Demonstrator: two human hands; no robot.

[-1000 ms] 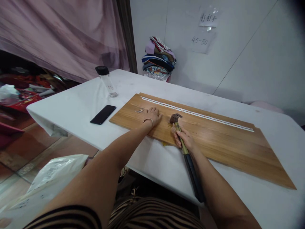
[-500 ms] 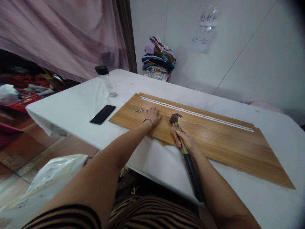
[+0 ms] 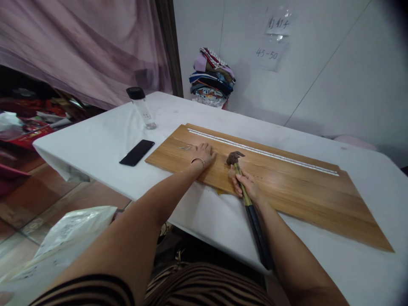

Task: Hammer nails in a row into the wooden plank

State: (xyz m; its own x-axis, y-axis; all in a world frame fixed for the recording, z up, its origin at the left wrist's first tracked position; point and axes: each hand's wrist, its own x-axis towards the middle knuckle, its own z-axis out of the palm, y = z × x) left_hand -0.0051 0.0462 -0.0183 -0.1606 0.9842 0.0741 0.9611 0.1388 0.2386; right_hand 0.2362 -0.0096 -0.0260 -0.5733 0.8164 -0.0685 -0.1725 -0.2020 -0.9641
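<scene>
A long wooden board lies across the white table. My left hand rests flat on the board's left part, fingers stretched out, a bangle on the wrist. A few small nails lie on the board just left of it. My right hand is closed round the handle of a hammer, close below its head. The hammer head rests on the board. Several tiny dark dots mark the wood to the right of my right hand. A pale strip runs along the board's far edge.
A black phone lies on the table left of the board. A clear bottle with a black cap stands behind it. Folded clothes are stacked against the wall. A white bag sits at the lower left.
</scene>
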